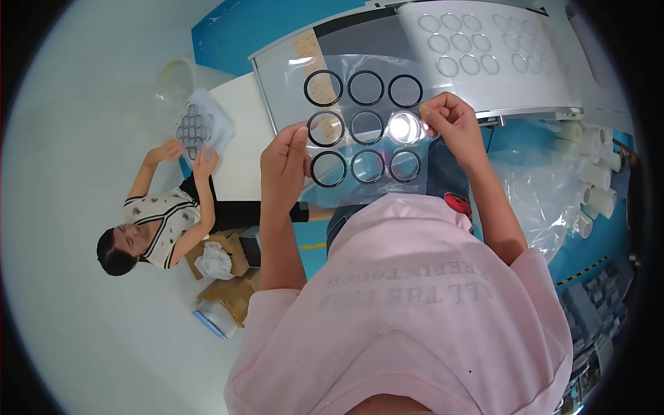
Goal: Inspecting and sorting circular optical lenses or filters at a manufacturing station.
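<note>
I hold up a clear plastic sheet point(364, 131) with several black rings set on it in rows. My left hand point(285, 160) pinches its left edge beside the middle row. My right hand point(451, 121) grips the right edge next to a ring that glares white. The sheet hangs in front of me above my pink shirt, its lower edge near my chest.
A white conveyor-like table point(515, 76) with a sheet of ring outlines lies behind. White rolls point(593, 173) and crumpled clear plastic point(536, 200) sit at right. At left, another person's hands point(187, 155) hold a similar ring sheet point(200, 124); cardboard boxes point(225, 266) stand nearby.
</note>
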Motion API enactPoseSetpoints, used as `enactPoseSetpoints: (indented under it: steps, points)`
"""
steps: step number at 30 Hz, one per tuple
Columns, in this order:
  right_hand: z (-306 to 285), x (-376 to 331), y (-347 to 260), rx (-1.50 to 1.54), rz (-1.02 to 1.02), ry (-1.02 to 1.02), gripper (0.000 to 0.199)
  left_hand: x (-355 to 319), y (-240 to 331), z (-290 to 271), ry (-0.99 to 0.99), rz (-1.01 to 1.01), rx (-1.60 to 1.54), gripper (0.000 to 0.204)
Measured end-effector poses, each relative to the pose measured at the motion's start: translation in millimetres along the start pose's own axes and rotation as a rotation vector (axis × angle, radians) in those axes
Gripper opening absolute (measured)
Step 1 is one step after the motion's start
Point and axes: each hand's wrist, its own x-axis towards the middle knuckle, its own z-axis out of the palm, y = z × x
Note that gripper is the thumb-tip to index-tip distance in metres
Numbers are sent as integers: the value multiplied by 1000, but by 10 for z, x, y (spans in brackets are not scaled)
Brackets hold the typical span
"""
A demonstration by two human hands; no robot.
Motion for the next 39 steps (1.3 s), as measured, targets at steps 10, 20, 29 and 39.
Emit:
enactPoseSetpoints:
  steps: [10,20,29,39]
  points:
    - [-51,76,-46,14,22,1,13,138,-30,30,19,-29,86,29]
    - [20,223,-146,-44,18,8,12,292,-140,-30,128,50,-2,27]
    - [102,301,-232,-55,-26,-9,13,303,-148,-75,174,105,-51,28]
    - [112,314,-270,-59,-37,-16,13,307,-126,-81,169,130,-109,28]
